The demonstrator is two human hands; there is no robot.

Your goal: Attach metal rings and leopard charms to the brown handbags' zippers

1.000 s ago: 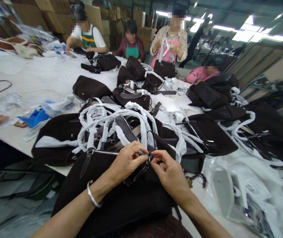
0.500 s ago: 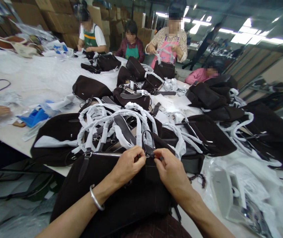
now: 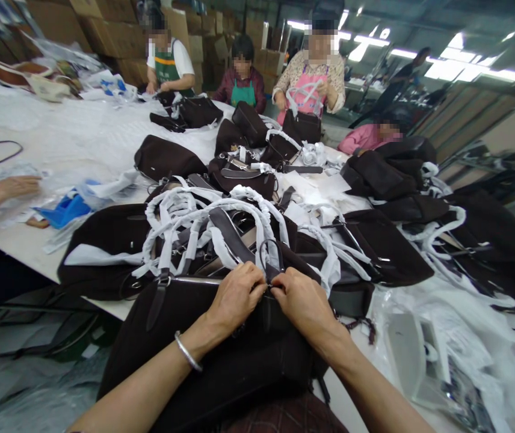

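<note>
A dark brown handbag [image 3: 221,367] rests at the table's front edge against my body, its zip [image 3: 197,280] running along the top. My left hand [image 3: 239,294] is closed in a pinch at the top edge of the bag, near the zip's right end. Facing it, my right hand [image 3: 300,300] pinches at the same spot, the fingertips of both hands almost touching. Whatever small part lies between the fingers is hidden. Just behind the fingertips stands a dark leather loop [image 3: 270,249]. Handles wrapped in white paper [image 3: 203,207] arch up beyond.
More dark handbags [image 3: 384,246] lie piled across the table [image 3: 18,240]. A co-worker's hand [image 3: 18,186] is at the left, by a blue piece [image 3: 65,210]. A grey bin [image 3: 413,355] in clear plastic sits at the right. Several co-workers sit or stand along the far side.
My right hand has shifted slightly left, its fingertips closer to my left hand. The co-worker's hand at the left has moved further in over the table.
</note>
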